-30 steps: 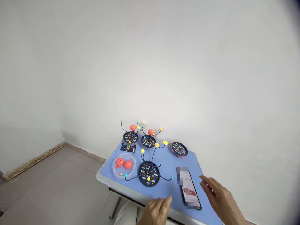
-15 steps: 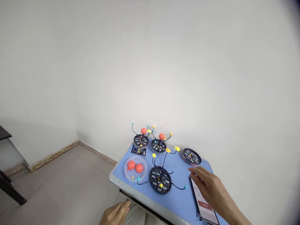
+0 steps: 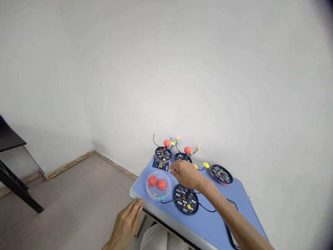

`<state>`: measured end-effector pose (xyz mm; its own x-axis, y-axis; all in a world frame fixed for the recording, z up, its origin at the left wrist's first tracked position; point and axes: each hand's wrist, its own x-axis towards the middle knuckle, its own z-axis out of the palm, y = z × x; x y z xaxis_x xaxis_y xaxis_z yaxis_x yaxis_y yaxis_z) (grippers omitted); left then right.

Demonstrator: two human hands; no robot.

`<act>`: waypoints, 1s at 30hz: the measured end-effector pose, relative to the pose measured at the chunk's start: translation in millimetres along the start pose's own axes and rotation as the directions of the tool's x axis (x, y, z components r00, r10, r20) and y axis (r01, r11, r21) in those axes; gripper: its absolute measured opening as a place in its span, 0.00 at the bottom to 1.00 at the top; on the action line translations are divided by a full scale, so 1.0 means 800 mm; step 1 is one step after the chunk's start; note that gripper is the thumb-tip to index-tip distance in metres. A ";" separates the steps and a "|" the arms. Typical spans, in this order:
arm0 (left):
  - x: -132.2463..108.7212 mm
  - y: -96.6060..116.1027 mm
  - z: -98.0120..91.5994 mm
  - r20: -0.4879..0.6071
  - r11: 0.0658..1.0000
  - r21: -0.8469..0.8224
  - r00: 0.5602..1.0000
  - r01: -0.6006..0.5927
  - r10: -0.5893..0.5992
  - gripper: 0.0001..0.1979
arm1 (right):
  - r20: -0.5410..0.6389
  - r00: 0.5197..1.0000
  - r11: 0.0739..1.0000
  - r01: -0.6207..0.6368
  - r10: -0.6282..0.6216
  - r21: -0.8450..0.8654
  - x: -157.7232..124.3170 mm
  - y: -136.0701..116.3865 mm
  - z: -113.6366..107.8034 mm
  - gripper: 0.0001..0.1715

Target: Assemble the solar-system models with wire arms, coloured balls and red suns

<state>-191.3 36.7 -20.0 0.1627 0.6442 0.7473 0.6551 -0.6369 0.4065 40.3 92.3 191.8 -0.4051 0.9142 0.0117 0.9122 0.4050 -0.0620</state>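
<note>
Reaching over the blue table, the right hand is held open, its fingers slightly curled and gripping nothing. A clear bowl of orange balls is placed at 7 o'clock from those fingertips, and a black wired disc at 5 o'clock, just under the wrist. That disc is nearer the right hand than the open left hand, which is rested at the table's edge.

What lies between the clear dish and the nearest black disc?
The head view shows a black wire tipped with a teal bead, running from the black disc to the rim of the clear dish.
</note>
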 end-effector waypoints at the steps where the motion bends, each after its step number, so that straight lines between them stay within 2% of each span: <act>1: 0.001 0.000 0.001 -0.006 1.000 0.016 1.000 0.002 -0.002 0.15 | 0.030 1.000 1.000 0.007 -0.007 -0.006 0.008 -0.004 0.004 0.12; 8: 0.012 0.004 0.012 -0.032 0.996 0.094 1.000 0.003 0.000 0.17 | 0.258 0.965 0.996 0.065 -0.048 -0.058 0.053 -0.027 0.051 0.09; 14: 0.015 0.008 0.025 -0.010 0.995 0.092 1.000 0.026 -0.026 0.17 | 0.403 0.913 0.988 0.113 -0.062 -0.105 0.068 -0.047 0.091 0.13; 18: 0.021 0.010 0.029 0.009 0.997 0.070 0.999 0.040 -0.041 0.16 | 0.407 0.910 0.981 0.141 -0.074 -0.135 0.071 -0.052 0.103 0.13; 23: 0.025 0.006 0.036 0.008 0.997 0.044 0.998 0.058 -0.058 0.16 | 0.363 0.915 0.964 0.236 -0.178 -0.123 0.076 -0.055 0.112 0.13; 27: 0.019 -0.007 0.048 -0.046 0.998 0.056 0.999 0.030 -0.028 0.17 | 0.350 0.920 0.957 0.243 -0.177 -0.156 0.079 -0.061 0.121 0.11; 30: 0.016 -0.018 0.059 -0.045 0.998 0.060 0.999 0.017 -0.015 0.18 | 0.343 0.926 0.958 0.228 -0.158 -0.175 0.083 -0.064 0.127 0.10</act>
<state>-163.7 73.7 -40.9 0.1196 0.6337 0.7643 0.7009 -0.5991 0.3871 -39.4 130.7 94.2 -0.5407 0.7774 -0.3213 0.7919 0.5993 0.1175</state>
